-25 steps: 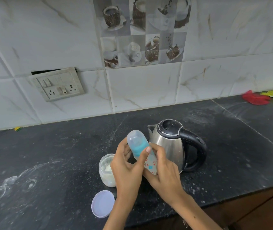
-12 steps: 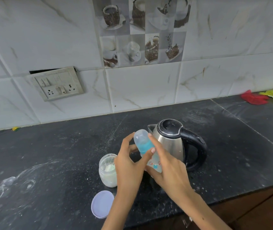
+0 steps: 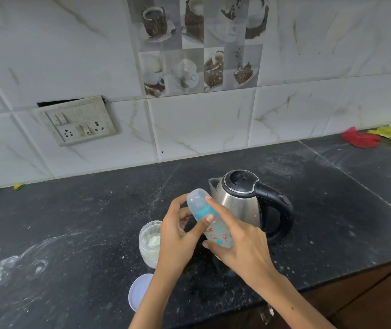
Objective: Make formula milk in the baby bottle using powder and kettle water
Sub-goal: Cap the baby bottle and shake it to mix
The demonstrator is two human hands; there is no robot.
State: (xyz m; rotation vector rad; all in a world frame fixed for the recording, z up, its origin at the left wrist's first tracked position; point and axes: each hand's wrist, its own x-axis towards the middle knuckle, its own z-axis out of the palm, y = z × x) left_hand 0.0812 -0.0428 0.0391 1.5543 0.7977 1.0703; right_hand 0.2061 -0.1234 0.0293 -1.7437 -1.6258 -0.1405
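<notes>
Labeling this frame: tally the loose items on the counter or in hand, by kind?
Baby bottle, capped, held in both hands: 1
Kettle: 1
Open powder jar: 1
Loose jar lid: 1
Crumpled items at the far right, red and yellow: 2
Total: 6

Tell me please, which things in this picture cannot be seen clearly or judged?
- Baby bottle, head view: both hands cover its lower body, so the contents cannot be told.
- Kettle, head view: lid shut, water level hidden; its base is behind the right hand.
- Powder jar, head view: its right side is hidden by the left hand.
- Jar lid, head view: partly covered by the left forearm.
- Bottle print: too small to read.
</notes>
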